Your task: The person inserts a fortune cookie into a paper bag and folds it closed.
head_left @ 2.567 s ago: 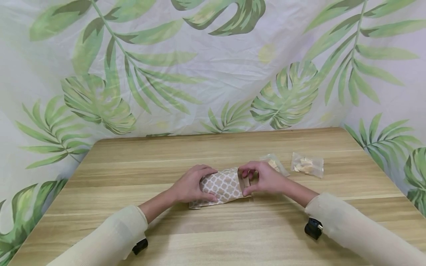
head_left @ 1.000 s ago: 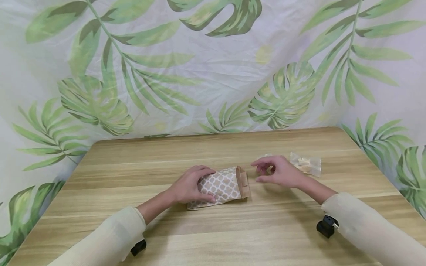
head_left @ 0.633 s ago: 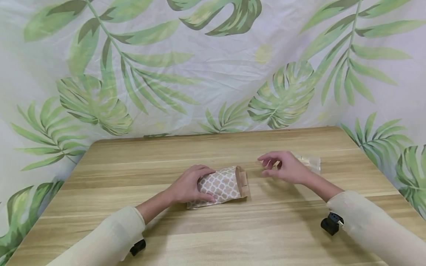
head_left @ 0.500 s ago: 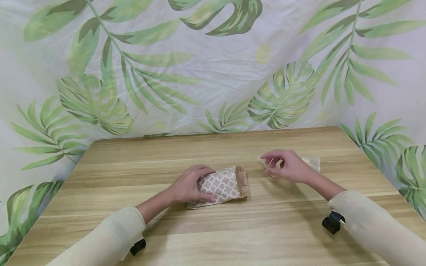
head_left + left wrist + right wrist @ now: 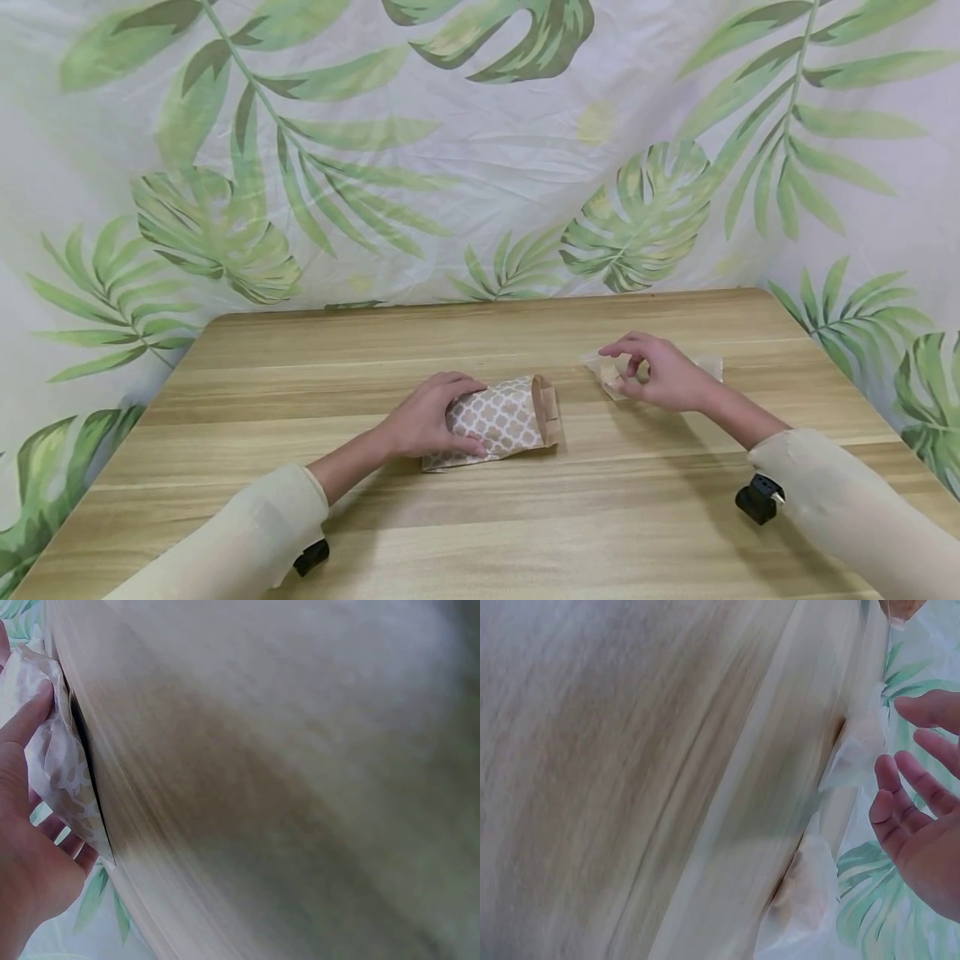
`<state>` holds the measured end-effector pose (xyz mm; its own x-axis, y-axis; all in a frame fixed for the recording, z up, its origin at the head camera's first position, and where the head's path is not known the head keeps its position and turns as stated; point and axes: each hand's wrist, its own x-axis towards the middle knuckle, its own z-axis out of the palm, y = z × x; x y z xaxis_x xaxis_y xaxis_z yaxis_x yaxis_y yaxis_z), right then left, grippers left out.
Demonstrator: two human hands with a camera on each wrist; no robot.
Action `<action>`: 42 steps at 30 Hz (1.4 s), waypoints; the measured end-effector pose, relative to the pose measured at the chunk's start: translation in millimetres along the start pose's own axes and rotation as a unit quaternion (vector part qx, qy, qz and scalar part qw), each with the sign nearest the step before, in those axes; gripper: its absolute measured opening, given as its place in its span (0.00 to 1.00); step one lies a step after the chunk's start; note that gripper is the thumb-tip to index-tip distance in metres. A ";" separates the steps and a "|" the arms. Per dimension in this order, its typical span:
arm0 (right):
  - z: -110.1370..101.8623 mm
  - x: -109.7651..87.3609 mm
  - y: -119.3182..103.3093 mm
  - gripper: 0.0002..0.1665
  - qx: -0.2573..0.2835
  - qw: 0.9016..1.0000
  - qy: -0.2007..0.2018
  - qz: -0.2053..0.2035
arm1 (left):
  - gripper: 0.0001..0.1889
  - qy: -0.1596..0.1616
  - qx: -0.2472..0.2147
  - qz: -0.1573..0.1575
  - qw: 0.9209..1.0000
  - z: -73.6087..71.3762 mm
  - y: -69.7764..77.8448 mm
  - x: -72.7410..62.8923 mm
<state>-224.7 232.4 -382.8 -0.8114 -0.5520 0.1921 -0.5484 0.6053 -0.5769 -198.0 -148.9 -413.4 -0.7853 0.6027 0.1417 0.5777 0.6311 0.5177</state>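
Note:
A brown paper bag [image 5: 498,415] with a white lattice print lies on its side, its mouth facing right. My left hand [image 5: 431,421] grips the closed end, thumb on the near side and fingers over the far side; the left wrist view shows the thumb pressed into the crinkled paper bag [image 5: 56,750]. Over a small clear packet [image 5: 611,375] with pale pieces inside hovers my right hand [image 5: 663,375], its fingers loosely bent and holding nothing. In the right wrist view a gap shows between the right hand [image 5: 922,802] and the packet [image 5: 859,746].
A second clear packet [image 5: 708,367] lies farther right, mostly hidden behind my right hand; the right wrist view shows more of this packet [image 5: 802,896]. The wooden table [image 5: 465,533] ends at a leaf-print cloth [image 5: 480,167] hanging behind it.
My right hand has let go of the bag's mouth and moved right and away, to above the nearer packet. My left hand and the bag have stayed in place.

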 end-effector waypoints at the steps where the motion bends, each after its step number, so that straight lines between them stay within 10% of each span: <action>1: -0.7 0.0 0.4 0.28 -0.004 1.000 -0.005 0.002 | 0.45 0.000 -0.001 0.000 1.000 0.0 -0.1 0.0; 42: 1.1 7.5 16.6 0.59 -0.025 0.993 -0.084 0.085 | 0.45 -0.004 0.004 0.000 1.000 -0.2 -0.3 0.1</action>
<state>-239.7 237.7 -391.9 -0.8502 -0.5248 -0.0414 -0.4197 0.7232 -0.5485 -198.3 -149.2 -413.3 -0.7837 0.6066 0.1338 0.5788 0.6349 0.5119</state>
